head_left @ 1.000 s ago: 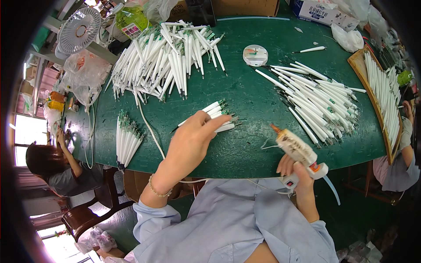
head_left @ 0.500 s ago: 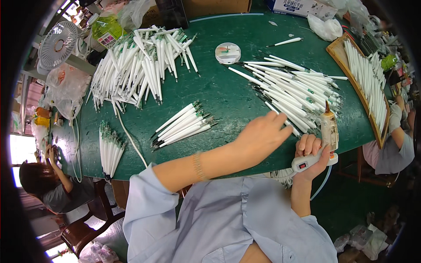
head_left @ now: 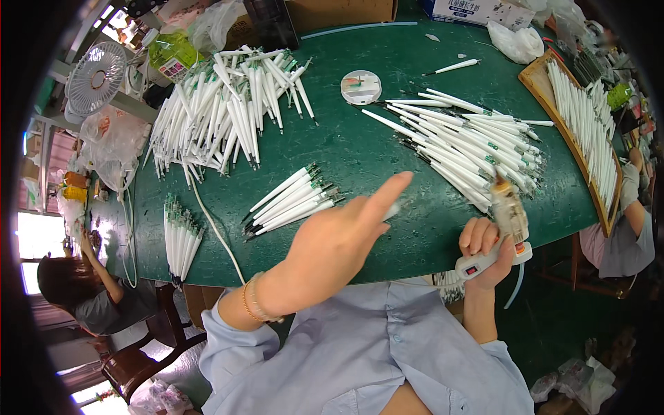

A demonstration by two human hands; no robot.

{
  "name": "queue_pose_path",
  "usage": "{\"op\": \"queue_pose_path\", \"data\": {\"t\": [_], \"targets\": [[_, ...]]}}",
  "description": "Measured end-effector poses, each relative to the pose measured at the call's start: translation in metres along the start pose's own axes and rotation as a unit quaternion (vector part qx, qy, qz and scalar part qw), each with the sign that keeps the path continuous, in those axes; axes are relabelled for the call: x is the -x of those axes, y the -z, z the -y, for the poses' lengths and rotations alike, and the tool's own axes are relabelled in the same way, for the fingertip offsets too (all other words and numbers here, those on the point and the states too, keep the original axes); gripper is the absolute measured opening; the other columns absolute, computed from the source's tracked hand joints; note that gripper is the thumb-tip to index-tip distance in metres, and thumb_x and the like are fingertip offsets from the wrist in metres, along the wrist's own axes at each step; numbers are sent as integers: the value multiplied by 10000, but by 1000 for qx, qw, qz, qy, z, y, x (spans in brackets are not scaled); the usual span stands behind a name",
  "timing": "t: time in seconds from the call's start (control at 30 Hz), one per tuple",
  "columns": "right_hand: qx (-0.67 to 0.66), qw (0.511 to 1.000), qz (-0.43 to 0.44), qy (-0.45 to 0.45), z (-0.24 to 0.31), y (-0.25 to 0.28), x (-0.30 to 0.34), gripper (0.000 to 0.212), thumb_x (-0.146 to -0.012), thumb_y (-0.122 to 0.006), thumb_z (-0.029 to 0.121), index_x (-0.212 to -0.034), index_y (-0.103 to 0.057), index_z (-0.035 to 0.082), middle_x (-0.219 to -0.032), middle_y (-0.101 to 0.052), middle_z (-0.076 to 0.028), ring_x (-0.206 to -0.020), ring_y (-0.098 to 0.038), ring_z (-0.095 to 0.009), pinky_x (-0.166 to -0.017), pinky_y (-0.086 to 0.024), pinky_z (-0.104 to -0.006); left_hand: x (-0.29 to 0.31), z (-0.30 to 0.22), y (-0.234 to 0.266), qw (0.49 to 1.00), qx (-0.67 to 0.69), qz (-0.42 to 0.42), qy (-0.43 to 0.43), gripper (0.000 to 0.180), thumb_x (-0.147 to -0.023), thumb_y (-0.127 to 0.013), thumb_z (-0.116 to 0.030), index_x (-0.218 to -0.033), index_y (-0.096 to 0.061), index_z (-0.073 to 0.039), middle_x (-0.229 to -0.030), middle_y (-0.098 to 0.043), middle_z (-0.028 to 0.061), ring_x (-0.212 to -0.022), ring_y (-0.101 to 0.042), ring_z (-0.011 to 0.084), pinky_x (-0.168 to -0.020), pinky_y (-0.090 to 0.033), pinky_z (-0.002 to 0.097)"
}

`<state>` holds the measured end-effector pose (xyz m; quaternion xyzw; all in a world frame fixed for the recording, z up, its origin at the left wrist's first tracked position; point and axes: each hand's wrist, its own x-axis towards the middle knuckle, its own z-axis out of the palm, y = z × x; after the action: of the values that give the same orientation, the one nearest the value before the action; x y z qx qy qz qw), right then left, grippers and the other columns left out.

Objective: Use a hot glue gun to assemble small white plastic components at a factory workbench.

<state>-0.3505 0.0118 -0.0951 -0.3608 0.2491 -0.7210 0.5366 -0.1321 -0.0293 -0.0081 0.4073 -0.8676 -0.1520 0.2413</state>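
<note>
- We see the left hand (head_left: 332,242) at the centre of the frame, away from the right-hand pile where it reaches half a second earlier; its index finger points to the upper right, the space to the thumb narrow.
- By that finger we spot a small pale blurred bit (head_left: 393,210); we cannot tell whether the hand grips it.
- The right hand (head_left: 490,273), lower right of the frame, wraps the handle of a white glue gun with a stained, yellowish barrel (head_left: 510,214), its nozzle raised, tilted slightly left now instead of nearly straight up.
- Left of centre, a fanned group of slim white sticks with dark tips and green ends (head_left: 294,200) lies as before on the dark green tabletop (head_left: 290,138), the left hand just beside its lower right end.
- Right of centre, a larger loose pile of matching white sticks (head_left: 463,138) keeps its spread, the nozzle showing against its lower edge.
- For the work, we judge this a moment between handlings: the left hand has quit the pile, and we see no glue going onto the fanned group.
</note>
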Motion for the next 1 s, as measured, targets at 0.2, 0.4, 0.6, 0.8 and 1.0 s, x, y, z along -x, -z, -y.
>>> {"op": "queue_pose_path", "data": {"t": [0.2, 0.4, 0.6, 0.8, 1.0], "targets": [[9, 982, 119, -148, -10, -17, 12, 345, -793, -512, 339, -693, -522, 9, -623, -518, -110, -653, -523, -223, -631, -432, -330, 29, 17, 13, 932, 254, 116, 233, 531, -740, -601, 28, -1225, -426, -99, -723, -544, 55, -564, -543, 90, -461, -408, 223], [97, 953, 108, -264, -8, -46, 22, 326, -738, -581, 306, -629, -544, 1, -585, -527, -98, -632, -546, -238, -654, -450, -371, 38, 21, 7, 931, 275, 82, 225, 493, -756, -580, 40, -1213, -443, -85, -738, -516, 36, -573, -526, 68, -476, -418, 202], [109, 946, 115, -283, -9, -44, 26, 290, -731, -579, 221, -807, -549, -57, -573, -515, -86, -599, -537, -216, -617, -449, -346, 40, 24, 10, 934, 276, 71, 218, 496, -729, -603, 42, -1190, -477, -90, -724, -519, 31, -580, -504, 75, -514, -417, 204], [127, 938, 111, -304, -8, -48, 24, 382, -724, -574, 179, -974, -515, -103, -570, -512, -84, -582, -531, -203, -599, -448, -333, 41, 24, 10, 946, 248, 63, 201, 505, -696, -625, 38, -1165, -503, -108, -703, -521, 45, -554, -478, 91, -518, -413, 215], [152, 929, 108, -321, -1, -50, 22, 329, -730, -567, 162, -937, -525, -90, -572, -513, -88, -574, -525, -192, -592, -444, -326, 39, 23, 10, 955, 237, 47, 173, 501, -686, -629, 37, -1155, -513, -100, -719, -551, 63, -547, -478, 110, -529, -424, 233]]}}
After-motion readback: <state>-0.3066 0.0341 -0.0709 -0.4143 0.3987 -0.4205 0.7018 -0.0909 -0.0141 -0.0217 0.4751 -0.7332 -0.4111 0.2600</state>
